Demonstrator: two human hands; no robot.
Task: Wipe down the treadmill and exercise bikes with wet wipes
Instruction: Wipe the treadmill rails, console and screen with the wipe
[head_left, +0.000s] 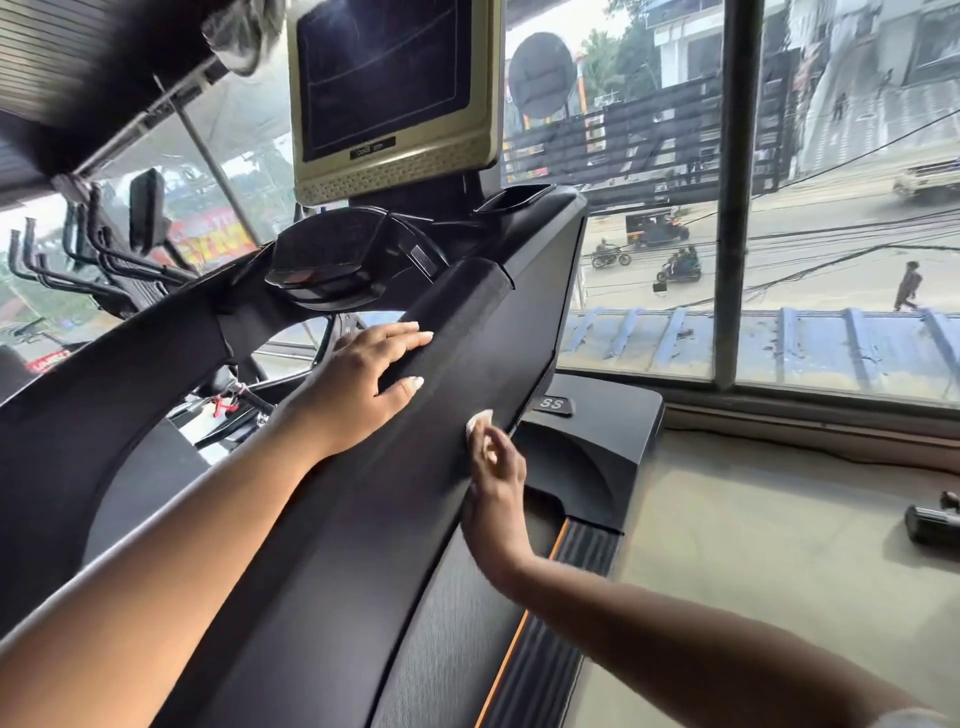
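My right hand pinches a small white wipe against the black treadmill. My left hand lies flat, fingers straight, on the padded grip — beyond, the console pocket looks too dark to read.

Daylight floods through the window; edges bend; top-left blurred.

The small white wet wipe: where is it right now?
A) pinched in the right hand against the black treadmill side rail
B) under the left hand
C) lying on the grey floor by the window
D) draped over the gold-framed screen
A: the right hand pinches the small white wet wipe against the black treadmill side rail; the left hand rests on the black padded grip with no wipe.
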